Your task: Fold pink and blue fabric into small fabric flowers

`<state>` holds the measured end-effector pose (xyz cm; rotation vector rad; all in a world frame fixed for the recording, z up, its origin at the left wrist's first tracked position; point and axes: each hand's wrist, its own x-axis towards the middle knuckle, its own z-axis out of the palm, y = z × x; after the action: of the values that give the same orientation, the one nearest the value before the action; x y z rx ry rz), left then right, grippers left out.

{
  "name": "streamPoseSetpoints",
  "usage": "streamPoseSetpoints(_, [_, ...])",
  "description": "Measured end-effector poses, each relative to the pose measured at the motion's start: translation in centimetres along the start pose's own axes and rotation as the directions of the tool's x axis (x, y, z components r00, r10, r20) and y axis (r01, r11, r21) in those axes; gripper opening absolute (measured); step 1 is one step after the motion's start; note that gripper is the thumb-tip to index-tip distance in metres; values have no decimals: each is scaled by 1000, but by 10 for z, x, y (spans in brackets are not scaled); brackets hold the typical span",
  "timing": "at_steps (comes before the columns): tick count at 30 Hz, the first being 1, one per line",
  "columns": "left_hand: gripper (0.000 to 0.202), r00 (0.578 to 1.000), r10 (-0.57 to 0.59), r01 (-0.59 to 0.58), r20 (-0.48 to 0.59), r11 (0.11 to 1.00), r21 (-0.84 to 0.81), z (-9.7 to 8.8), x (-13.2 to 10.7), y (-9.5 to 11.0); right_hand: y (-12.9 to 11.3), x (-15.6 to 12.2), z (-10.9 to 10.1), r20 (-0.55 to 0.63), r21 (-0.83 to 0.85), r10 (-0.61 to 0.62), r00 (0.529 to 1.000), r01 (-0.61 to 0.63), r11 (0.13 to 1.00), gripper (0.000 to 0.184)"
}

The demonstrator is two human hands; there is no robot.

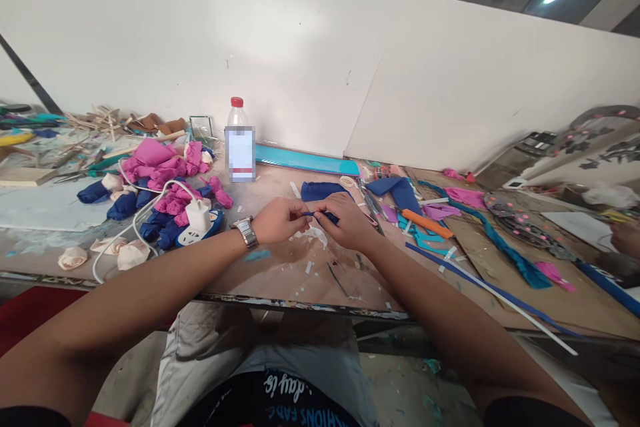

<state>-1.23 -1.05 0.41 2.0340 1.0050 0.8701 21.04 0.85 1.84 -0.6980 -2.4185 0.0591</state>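
Above the table's front middle, my left hand [281, 220], with a metal watch [247, 232] on its wrist, pinches one end of a small dark blue rolled strip [329, 217]. My right hand [347, 219] is closed around the other end, fingers meeting the left fingertips. Whether the strip is paper or cloth I cannot tell. Just beyond the hands lies a flat dark blue piece [325, 191]. A scrap of white material [316, 235] rests beneath them.
Pink and blue crumpled flowers [163, 167] crowd the left beside a white power strip [203, 230] and its cable. A red-capped bottle [240, 147] stands behind. To the right lie an orange-handled tool [426, 223], blue and white strips [493, 290] and a teal braid [500, 240]. Another person's hand [626, 239] shows far right.
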Motion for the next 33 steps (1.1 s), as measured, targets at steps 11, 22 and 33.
streamPoseSetpoints(11, [66, 890, -311, 454, 332, 671, -586, -2, 6, -4, 4, -1, 1, 4, -87, -73, 997, 73, 994, 11])
streamPoseSetpoints(22, [64, 915, -276, 402, 294, 674, -620, -1, 6, -5, -4, 1, -2, 40, 13, -51, 998, 50, 999, 16])
streamPoseSetpoints(33, [45, 927, -266, 372, 263, 730, -573, -2, 6, -5, -4, 2, -3, -1, 15, -32, 1000, 32, 999, 16])
